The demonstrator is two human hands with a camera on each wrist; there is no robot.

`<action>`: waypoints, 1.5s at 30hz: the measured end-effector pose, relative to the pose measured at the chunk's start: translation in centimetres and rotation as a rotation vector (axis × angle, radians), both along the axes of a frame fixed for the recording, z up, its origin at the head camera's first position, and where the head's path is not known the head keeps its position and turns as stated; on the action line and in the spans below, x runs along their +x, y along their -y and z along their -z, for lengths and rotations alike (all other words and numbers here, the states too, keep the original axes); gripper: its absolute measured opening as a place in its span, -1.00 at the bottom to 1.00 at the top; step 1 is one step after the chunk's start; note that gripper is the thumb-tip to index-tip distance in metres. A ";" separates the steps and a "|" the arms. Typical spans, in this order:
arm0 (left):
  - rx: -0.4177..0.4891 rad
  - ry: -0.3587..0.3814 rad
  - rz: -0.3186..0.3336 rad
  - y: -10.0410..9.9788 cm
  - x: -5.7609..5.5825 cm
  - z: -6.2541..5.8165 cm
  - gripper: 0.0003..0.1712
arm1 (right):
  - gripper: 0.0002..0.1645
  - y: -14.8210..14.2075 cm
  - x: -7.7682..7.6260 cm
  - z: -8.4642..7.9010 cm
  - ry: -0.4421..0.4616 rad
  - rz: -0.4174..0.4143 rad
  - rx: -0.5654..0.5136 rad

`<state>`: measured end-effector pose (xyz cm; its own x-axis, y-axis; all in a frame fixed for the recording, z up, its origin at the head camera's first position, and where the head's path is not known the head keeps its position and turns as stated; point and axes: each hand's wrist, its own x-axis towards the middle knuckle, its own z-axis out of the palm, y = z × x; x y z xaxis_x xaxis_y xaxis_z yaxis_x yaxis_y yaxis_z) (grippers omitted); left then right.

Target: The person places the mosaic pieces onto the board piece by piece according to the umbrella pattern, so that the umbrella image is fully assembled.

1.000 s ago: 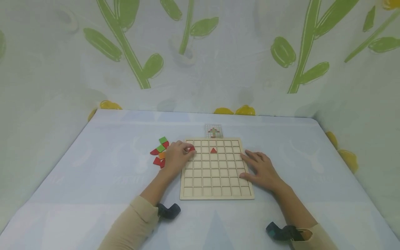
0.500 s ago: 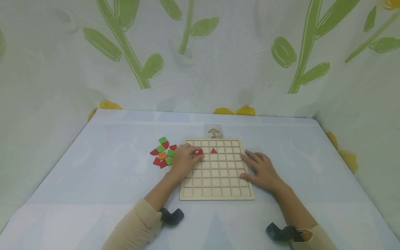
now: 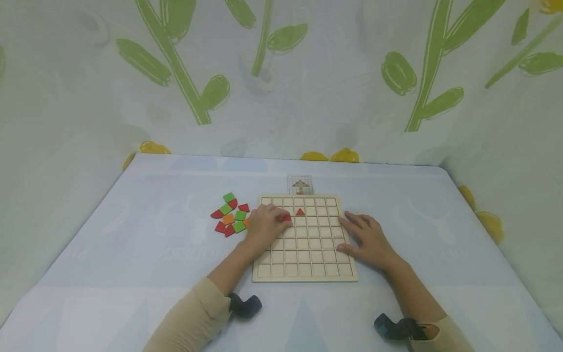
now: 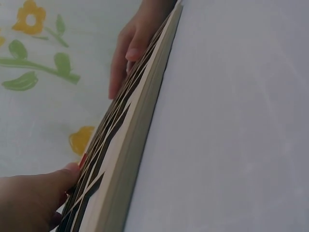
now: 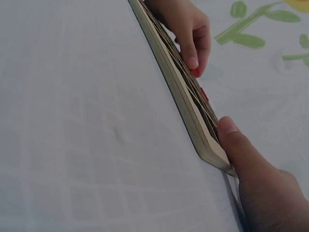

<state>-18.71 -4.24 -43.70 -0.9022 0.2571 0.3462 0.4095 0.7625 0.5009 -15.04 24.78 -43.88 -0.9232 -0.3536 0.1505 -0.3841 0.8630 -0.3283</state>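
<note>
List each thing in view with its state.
Pale wooden grid board: flat on white table.
Red triangular tile: lying on board.
Left hand: pinching another red tile.
Right hand: spread, touching board edge.
Red, green, orange flat tiles: loose left of board.
Rectangular printed card: flat, beyond board.

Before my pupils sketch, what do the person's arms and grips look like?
Sleeves are beige. The left wrist camera and right wrist camera are curved and black; the latter shows a teal patch. Left grip and right grip are ungloved.
</note>
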 end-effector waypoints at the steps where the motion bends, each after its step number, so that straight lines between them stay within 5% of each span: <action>1: -0.002 0.002 0.003 0.0 0.0 0.0 -0.69 | -0.11 0.0 0.0 0.0 -0.001 0.000 0.001; 25: -0.004 0.137 0.043 -0.4 0.2 -0.4 -0.67 | -0.11 -0.2 0.1 0.1 -0.005 0.010 0.014; 45: -0.029 0.132 -0.024 1.7 -0.1 -1.3 -0.59 | -0.13 0.0 0.0 -0.1 -0.058 -0.019 -0.005</action>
